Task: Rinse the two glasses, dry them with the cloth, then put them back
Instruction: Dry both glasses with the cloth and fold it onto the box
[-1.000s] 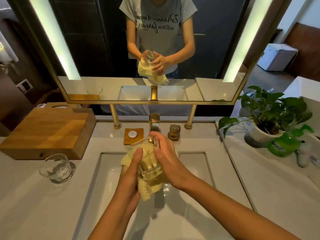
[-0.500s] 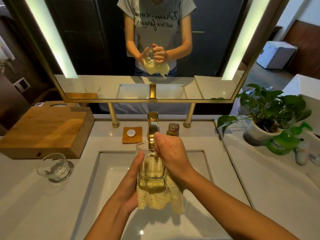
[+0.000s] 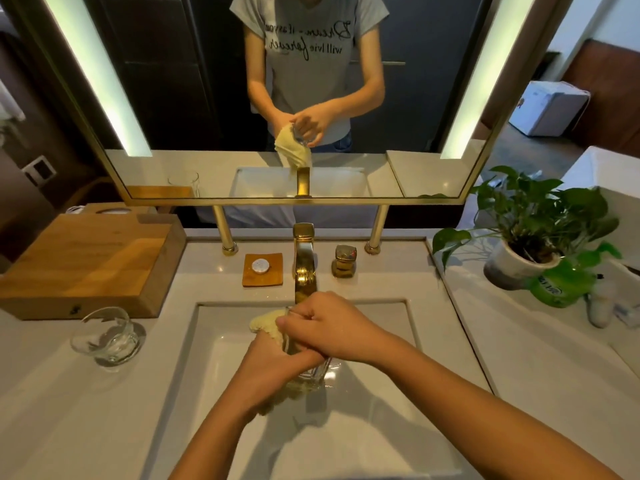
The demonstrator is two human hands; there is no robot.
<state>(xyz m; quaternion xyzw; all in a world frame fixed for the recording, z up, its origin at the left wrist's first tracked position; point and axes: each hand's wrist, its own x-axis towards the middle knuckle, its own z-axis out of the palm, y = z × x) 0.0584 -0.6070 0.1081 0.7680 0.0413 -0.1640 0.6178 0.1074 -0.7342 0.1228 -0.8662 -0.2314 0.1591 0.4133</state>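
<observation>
White vanity counter [image 3: 381, 271] surrounds a rectangular sink [image 3: 388, 341] under a gold-framed mirror, and both hands meet over the basin just in front of the gold faucet [image 3: 304, 261]. The left hand [image 3: 273, 372] comes up from below, its fingers curled round the yellow cloth [image 3: 265, 325] and the glass [image 3: 317, 370] inside it. The right hand [image 3: 325, 330] crosses over the top, its fingers bent down and gripping the glass near the rim. That glass is tilted and mostly covered by the hands; only its thick base and a sliver of rim show. Of the cloth, only a bunched tuft and a fringe under the left wrist show. The second glass [image 3: 107, 337] stands upright on the counter to the left, beside a wooden box [image 3: 86, 261]; whether it holds water is unclear. A white pot holds a leafy plant [image 3: 530, 216] on the right.
</observation>
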